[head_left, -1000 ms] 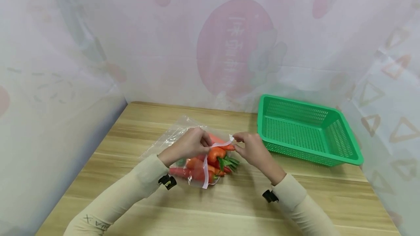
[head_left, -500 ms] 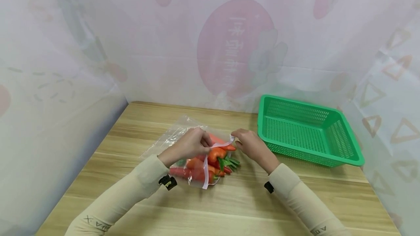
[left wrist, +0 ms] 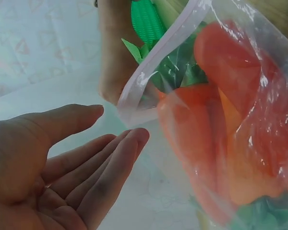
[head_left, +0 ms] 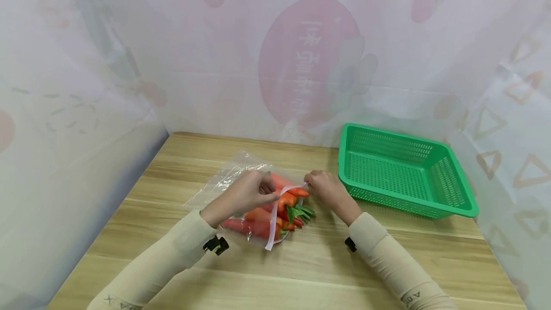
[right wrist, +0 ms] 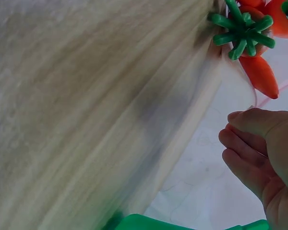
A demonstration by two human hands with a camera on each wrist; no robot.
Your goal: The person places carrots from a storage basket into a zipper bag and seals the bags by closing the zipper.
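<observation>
A clear zip bag (head_left: 230,173) with a pale pinkish strip along its mouth lies on the table. Inside are carrots (left wrist: 192,129) and orange-red peppers (head_left: 287,200), some with green tops poking towards the mouth on the right. My left hand (head_left: 247,190) hovers over the bag near the strip; in the left wrist view its thumb and fingers stand apart with nothing between them. At the far right corner of the mouth, my right hand (head_left: 328,189) pinches the end of the strip between thumb and forefinger, also visible in the right wrist view.
A green perforated basket (head_left: 385,176) stands at the back right, close beside the right hand. The wooden table (head_left: 310,276) is bounded by printed cloth walls (head_left: 215,71) at the back and both sides.
The left hand has let go of the strip and drawn slightly left, its fingers parting. My right hand has shifted its fingers at the bag's corner and now pinches it.
</observation>
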